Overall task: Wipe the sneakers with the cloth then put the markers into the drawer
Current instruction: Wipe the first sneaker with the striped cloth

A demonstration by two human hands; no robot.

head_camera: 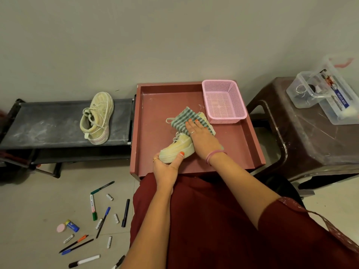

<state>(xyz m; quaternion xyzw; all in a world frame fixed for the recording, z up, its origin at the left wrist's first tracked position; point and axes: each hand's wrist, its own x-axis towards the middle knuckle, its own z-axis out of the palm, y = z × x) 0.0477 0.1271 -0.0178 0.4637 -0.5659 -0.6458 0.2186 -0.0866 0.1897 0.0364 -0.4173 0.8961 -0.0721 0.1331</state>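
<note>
A pale yellow sneaker (177, 146) lies in the open reddish drawer (155, 117). My left hand (167, 167) grips its toe from the near side. A green-and-white striped cloth (183, 118) is draped over the sneaker's heel end, and my right hand (200, 135) presses flat on it with straight fingers. The second sneaker (98, 117) lies on its side on the dark rack at the left. Several markers and pens (93, 207) are scattered on the floor at the lower left.
A pink mesh basket (223, 101) sits in the drawer's far right corner. The dusty black shoe rack (48, 123) stands left of the drawer. A brown stool (303, 133) at the right carries a clear plastic box (326, 92). My lap in dark red cloth fills the foreground.
</note>
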